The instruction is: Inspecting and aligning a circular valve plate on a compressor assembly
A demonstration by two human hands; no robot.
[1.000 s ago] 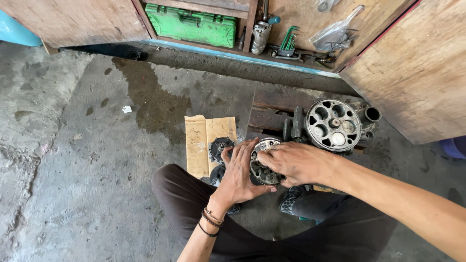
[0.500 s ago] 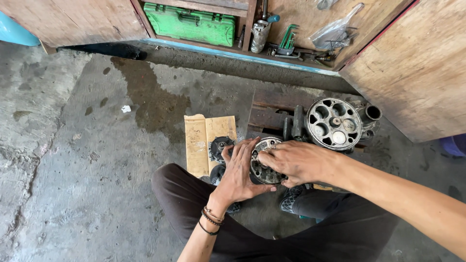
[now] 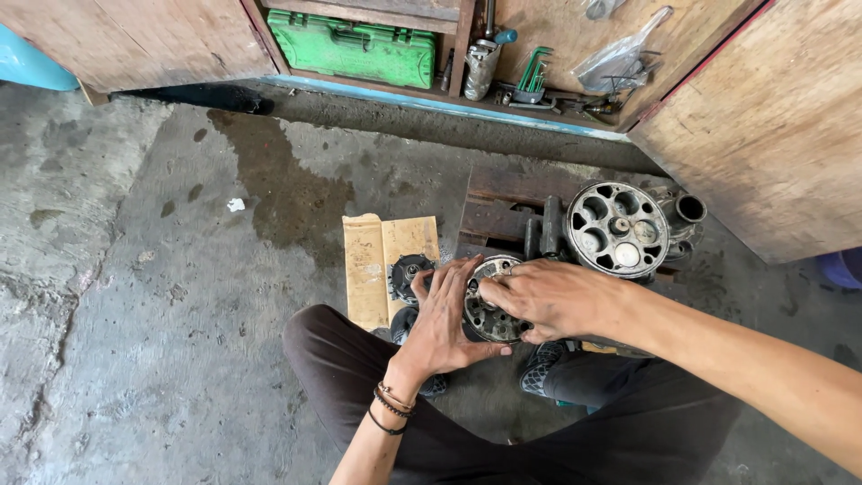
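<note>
Round metal hub (image 3: 489,313) is clasped by left hand (image 3: 446,325), right hand (image 3: 549,298) pinching its rim; best kept steady, square.

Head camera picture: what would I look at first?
First, the two hands in the middle: the left hand and right hand both clasp a round, greasy metal part with holes. Just behind sits a bigger round metal wheel, and a bright green case lies at the top.

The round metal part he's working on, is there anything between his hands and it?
Nothing visible. The left hand cups the round metal part from the side, and the right hand lies across its top, both directly touching it.
</note>
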